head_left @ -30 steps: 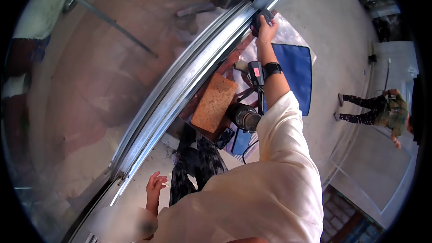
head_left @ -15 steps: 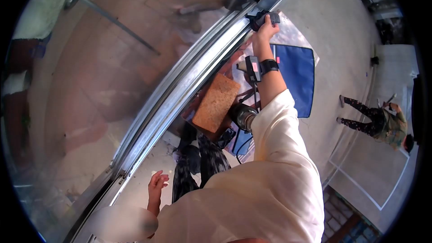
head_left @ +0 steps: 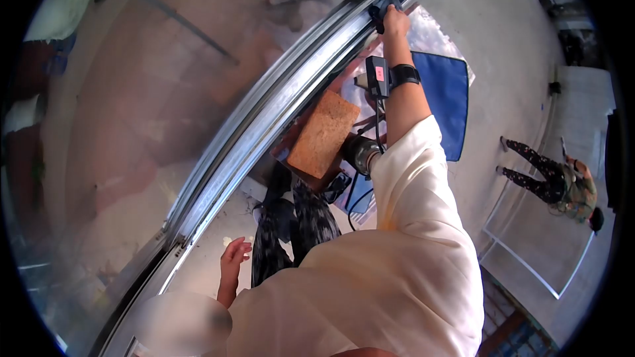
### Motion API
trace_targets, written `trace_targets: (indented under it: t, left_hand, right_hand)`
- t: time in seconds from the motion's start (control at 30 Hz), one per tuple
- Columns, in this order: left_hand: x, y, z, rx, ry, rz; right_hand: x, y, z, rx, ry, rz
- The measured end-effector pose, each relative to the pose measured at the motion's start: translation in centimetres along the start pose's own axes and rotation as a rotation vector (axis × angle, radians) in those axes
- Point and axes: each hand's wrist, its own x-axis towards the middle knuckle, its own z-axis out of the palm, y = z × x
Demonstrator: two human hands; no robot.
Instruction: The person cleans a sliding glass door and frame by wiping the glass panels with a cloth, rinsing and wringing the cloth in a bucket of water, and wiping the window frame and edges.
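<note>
My right hand [head_left: 396, 21] is stretched out to the top of the silver metal window frame [head_left: 291, 86]. Its fingers are closed around a dark cloth-like thing [head_left: 378, 14] against the frame; most of it is hidden, so its exact kind is unclear. A black wristband and a small black box with a pink label [head_left: 378, 77] sit at that wrist. Low on the left, my left hand [head_left: 235, 251] hangs beside the frame with fingers loosely bent and apart, holding nothing. Large glass [head_left: 165, 92] fills the left side and carries a faint reflection of an arm.
An orange-brown brick-like block [head_left: 324, 133] lies below my right forearm. Beside it are a dark jar-like object [head_left: 360, 153] and a black cable [head_left: 352, 215]. A blue flat mat [head_left: 442, 106] lies to the right. Farther right, another person [head_left: 562, 178] stands on the paved ground.
The view has shifted slightly. My right hand has moved a little up and closer in against the frame, and the dark thing in it has turned. My left hand stays nearly still.
</note>
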Motion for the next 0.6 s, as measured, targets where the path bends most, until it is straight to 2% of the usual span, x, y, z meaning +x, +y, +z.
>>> trace_targets:
  t: [0.03,0.1,0.13,0.23,0.33,0.6]
  left_hand:
    - [0.0,0.0,0.0,-0.011,-0.001,0.001]
    - [0.3,0.0,-0.2,-0.004,-0.027,0.015]
    - [0.4,-0.2,-0.5,0.002,-0.047,0.025]
    - [1.0,-0.8,-1.8,0.000,-0.089,0.056]
    - [0.9,-1.0,-3.3,0.022,-0.103,0.078]
    - [0.6,-3.7,-7.7,0.054,-0.159,0.117]
  right_hand:
    - [0.8,0.9,0.5,-0.096,-0.008,0.027]
    - [0.3,2.6,1.3,-0.037,-0.036,0.025]
    - [-3.7,0.4,0.1,-0.046,-0.004,0.060]
    - [-7.6,1.1,0.7,-0.125,0.021,0.040]
    - [-10.9,3.0,1.7,-0.061,-0.023,0.032]
    - [-25.8,4.4,1.2,-0.003,0.044,-0.047]
